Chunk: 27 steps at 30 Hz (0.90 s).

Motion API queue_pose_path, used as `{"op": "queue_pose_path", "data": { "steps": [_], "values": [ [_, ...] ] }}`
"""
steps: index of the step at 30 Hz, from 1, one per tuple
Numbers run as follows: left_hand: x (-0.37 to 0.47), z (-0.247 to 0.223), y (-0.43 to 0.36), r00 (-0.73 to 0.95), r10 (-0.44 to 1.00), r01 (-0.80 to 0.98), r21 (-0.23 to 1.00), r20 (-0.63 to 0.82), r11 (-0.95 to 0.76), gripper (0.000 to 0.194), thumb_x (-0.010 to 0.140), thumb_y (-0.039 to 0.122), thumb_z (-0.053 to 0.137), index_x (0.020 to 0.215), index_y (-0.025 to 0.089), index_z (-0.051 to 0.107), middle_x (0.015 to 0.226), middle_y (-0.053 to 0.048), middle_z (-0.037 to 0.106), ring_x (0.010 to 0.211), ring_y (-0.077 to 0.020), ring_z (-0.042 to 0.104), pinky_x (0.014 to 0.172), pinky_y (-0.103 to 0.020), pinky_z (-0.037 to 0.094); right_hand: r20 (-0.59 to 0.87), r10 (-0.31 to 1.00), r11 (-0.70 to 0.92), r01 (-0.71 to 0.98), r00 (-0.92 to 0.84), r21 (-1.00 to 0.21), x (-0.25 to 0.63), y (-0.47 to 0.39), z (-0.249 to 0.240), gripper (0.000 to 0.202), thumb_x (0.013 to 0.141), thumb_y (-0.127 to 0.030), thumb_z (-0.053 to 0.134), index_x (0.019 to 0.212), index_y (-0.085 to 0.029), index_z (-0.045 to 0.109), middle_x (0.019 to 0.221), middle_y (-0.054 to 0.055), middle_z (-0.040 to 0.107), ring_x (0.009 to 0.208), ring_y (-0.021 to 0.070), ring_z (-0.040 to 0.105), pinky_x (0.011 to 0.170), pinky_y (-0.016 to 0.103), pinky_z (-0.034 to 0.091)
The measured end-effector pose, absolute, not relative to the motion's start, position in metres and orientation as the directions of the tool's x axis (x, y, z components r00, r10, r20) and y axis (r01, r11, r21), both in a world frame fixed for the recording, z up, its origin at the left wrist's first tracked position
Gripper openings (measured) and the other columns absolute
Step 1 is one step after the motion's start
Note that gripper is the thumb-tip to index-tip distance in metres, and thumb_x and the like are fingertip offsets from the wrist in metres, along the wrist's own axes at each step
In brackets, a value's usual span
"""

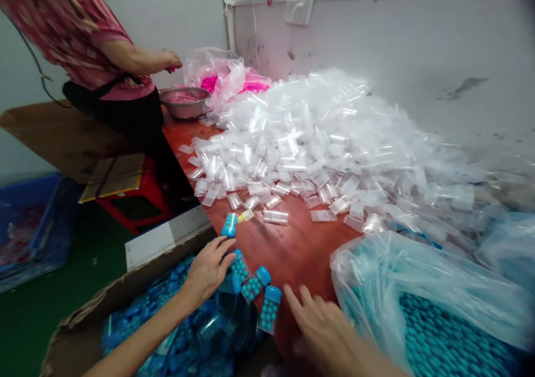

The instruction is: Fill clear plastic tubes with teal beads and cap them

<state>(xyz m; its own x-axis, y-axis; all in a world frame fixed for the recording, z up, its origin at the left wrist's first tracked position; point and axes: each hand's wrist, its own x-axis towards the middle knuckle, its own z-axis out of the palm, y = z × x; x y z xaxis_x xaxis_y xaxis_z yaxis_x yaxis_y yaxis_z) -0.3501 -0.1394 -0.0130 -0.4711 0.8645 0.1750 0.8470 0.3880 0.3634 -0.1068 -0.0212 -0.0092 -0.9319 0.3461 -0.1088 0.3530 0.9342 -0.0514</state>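
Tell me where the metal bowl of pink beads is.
In the head view the metal bowl sits at the far left end of the red table, in front of the co-worker's hand and left of the pink-filled plastic bag, beyond the heap of clear tubes.

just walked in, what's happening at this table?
A person works at a red table. Their left hand rests on blue-capped tubes of teal beads at the table edge, above a cardboard box of filled tubes. Their right hand hovers open beside a bag of teal beads. A big heap of empty clear tubes covers the table behind. At the far end a co-worker reaches over a metal bowl of pink beads.
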Motion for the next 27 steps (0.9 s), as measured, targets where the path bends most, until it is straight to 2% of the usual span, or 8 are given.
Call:
{"op": "queue_pose_path", "data": {
  "steps": [4,8,12,17,19,21,24,27],
  "values": [
    [-0.375,-0.026,-0.107,-0.481,0.834,0.869,0.268,0.271,0.415,0.042,0.085,0.037,0.038,0.122,0.018,0.045,0.124,-0.012,0.047,0.116,-0.0245,0.041,0.096,-0.041,0.035,-0.208,0.32,0.946,0.325,-0.924,0.011,-0.076,-0.027,-0.031,0.058,0.062,-0.006,0.053,0.119,-0.02,0.049,0.107,0.019,0.059,0.06,0.0235,0.064,0.046,0.029,0.048],
    [-0.389,-0.038,-0.089,-0.446,0.87,0.892,0.184,0.21,0.413,0.039,0.083,0.032,0.042,0.12,0.02,0.047,0.125,-0.013,0.046,0.12,-0.0296,0.036,0.095,-0.048,0.032,-0.374,0.298,0.919,0.37,-0.879,-0.138,-0.104,-0.032,-0.002,0.057,0.066,-0.008,0.054,0.122,-0.015,0.045,0.118,0.021,0.051,0.085,0.0293,0.062,0.064,0.032,0.051],
    [-0.393,-0.035,-0.1,-0.337,0.926,0.928,0.227,0.171,0.296,0.037,0.082,0.023,0.042,0.119,0.023,0.048,0.124,-0.008,0.049,0.12,-0.0251,0.037,0.097,-0.046,0.031,-0.553,0.232,0.855,0.439,-0.8,-0.277,-0.151,-0.034,0.031,0.063,0.068,-0.014,0.061,0.126,-0.012,0.037,0.122,0.022,0.044,0.091,0.0287,0.06,0.072,0.033,0.048],
    [-0.389,-0.024,-0.133,-0.209,0.968,0.928,0.34,0.14,0.152,0.037,0.08,0.016,0.043,0.116,0.021,0.052,0.123,-0.007,0.052,0.122,-0.0224,0.036,0.099,-0.042,0.031,-0.456,0.096,0.77,0.356,-0.885,-0.529,-0.195,-0.048,0.019,0.074,0.066,-0.018,0.066,0.13,-0.013,0.029,0.117,0.017,0.042,0.088,0.0258,0.059,0.07,0.033,0.048],
    [-0.388,-0.02,-0.152,-0.198,0.973,0.91,0.391,0.118,0.138,0.034,0.079,0.017,0.043,0.111,0.02,0.056,0.117,-0.007,0.056,0.116,-0.0203,0.044,0.096,-0.036,0.035,-0.338,0.0,0.709,0.239,-0.941,-0.664,-0.205,-0.054,0.011,0.077,0.069,-0.019,0.064,0.133,-0.014,0.022,0.121,0.016,0.039,0.092,0.0228,0.057,0.074,0.031,0.047],
    [-0.391,-0.017,-0.172,-0.275,0.958,0.875,0.434,0.083,0.213,0.027,0.08,0.024,0.045,0.102,0.02,0.061,0.104,-0.005,0.064,0.101,-0.0179,0.055,0.089,-0.031,0.041,-0.19,-0.069,0.655,0.099,-0.979,-0.749,-0.208,-0.052,0.008,0.065,0.075,-0.02,0.058,0.131,-0.015,0.026,0.121,0.013,0.04,0.095,0.019,0.055,0.078,0.028,0.046],
    [-0.404,-0.014,-0.195,-0.58,0.806,0.75,0.466,0.121,0.469,0.027,0.082,0.033,0.043,0.088,0.019,0.065,0.088,-0.003,0.069,0.082,-0.0158,0.061,0.077,-0.026,0.046,-0.051,-0.034,0.718,0.011,-0.998,-0.696,-0.21,-0.026,0.013,0.035,0.085,-0.018,0.041,0.12,-0.018,0.043,0.114,0.009,0.049,0.099,0.0167,0.051,0.084,0.027,0.042],
    [-0.416,-0.007,-0.199,-0.812,0.516,0.578,0.495,0.272,0.649,0.032,0.084,0.035,0.038,0.086,0.016,0.064,0.085,-0.004,0.069,0.077,-0.0155,0.062,0.071,-0.023,0.046,0.027,0.074,0.913,0.057,-0.997,-0.404,-0.219,0.018,0.015,0.034,0.086,-0.012,0.032,0.115,-0.02,0.049,0.118,0.01,0.049,0.11,0.0232,0.043,0.091,0.039,0.035]
  ]
}}
